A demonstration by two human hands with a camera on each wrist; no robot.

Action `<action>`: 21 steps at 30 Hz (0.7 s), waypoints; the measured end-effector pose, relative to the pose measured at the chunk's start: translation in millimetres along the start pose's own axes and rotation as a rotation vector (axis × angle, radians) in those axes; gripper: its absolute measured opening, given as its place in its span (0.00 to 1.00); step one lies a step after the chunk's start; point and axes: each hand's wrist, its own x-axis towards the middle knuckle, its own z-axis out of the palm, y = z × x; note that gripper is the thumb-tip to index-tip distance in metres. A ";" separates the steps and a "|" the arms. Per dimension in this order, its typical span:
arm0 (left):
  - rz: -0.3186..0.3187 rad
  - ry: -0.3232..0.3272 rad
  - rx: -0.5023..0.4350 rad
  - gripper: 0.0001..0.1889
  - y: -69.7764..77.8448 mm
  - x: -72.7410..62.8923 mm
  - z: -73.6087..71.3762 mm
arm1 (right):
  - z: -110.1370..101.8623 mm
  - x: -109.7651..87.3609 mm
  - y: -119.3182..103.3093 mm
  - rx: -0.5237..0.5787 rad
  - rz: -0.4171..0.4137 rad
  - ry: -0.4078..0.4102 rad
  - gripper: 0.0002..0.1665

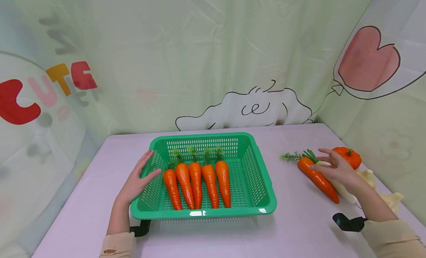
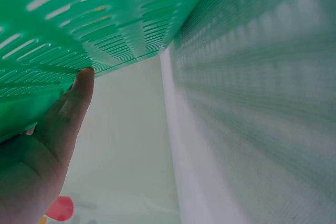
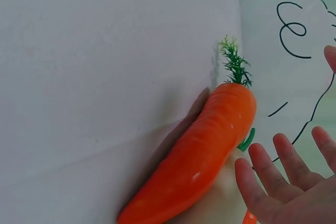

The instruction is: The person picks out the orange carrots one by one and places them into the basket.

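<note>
A green plastic basket [image 1: 266,180] holds several orange carrots [image 1: 210,184] with leafy tops, lying side by side. At its left side, my left hand [image 1: 134,184] grips the rim, thumb over the inner side and fingers along the outside. The left wrist view shows those fingers [image 2: 79,98] against the slotted outer wall. To the right, my right hand [image 1: 339,169] hovers with spread fingers over a single carrot [image 1: 317,178] and a white radish [image 1: 344,191], holding nothing. In the right wrist view that carrot [image 3: 202,153] lies beside the fingertips, partly covering the radish.
A small orange pumpkin [image 1: 347,157] sits behind my right hand. Pale garlic bulbs [image 1: 392,200] lie near the table's right edge, partly hidden by the forearm. The pale table [image 1: 299,232] ends at a printed curtain [image 1: 213,65] behind.
</note>
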 end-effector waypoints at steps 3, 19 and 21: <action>0.002 -0.002 0.002 0.36 0.0 0.2 0.0 | -0.5 -3.3 -1.2 0.004 -0.017 -0.042 0.44; 0.000 0.000 0.007 0.36 0.0 0.4 -0.1 | 2.8 -2.8 4.8 -0.010 0.048 -0.104 0.44; -0.002 0.000 0.008 0.36 -0.2 0.6 -0.3 | 4.7 -3.1 3.5 0.003 0.055 -0.122 0.45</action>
